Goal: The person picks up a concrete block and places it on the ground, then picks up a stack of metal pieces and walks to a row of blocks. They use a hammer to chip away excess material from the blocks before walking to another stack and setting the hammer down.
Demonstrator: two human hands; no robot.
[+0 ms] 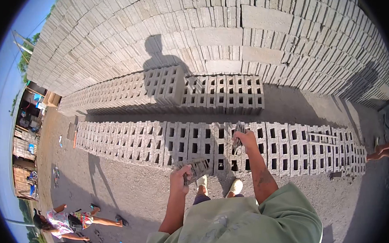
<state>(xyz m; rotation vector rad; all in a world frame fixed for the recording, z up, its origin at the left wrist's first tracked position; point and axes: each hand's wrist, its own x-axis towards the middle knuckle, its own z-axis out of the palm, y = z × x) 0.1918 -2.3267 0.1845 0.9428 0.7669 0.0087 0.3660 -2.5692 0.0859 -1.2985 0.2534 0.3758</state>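
My left hand (pixel 179 177) is closed around the near end of a grey, ridged piece of concrete block (pixel 197 169), tilted at the near edge of a long row of hollow concrete blocks (pixel 271 145). Over the row's top, my right hand (pixel 247 140) grips a small, dark grey, rough-edged piece (pixel 239 128). The exact kind of that piece cannot be made out. The row's blocks stand side by side with their square holes facing up. My light shoes (pixel 235 188) are on the ground just in front of the row.
Behind lies a second row of hollow blocks (pixel 126 92), with more blocks on it. A high wall of stacked blocks (pixel 220 35) rises beyond. At lower left is another person (pixel 71 220); a person's bare leg (pixel 380 151) shows at the right edge. Open sheds (pixel 26 140) stand far left.
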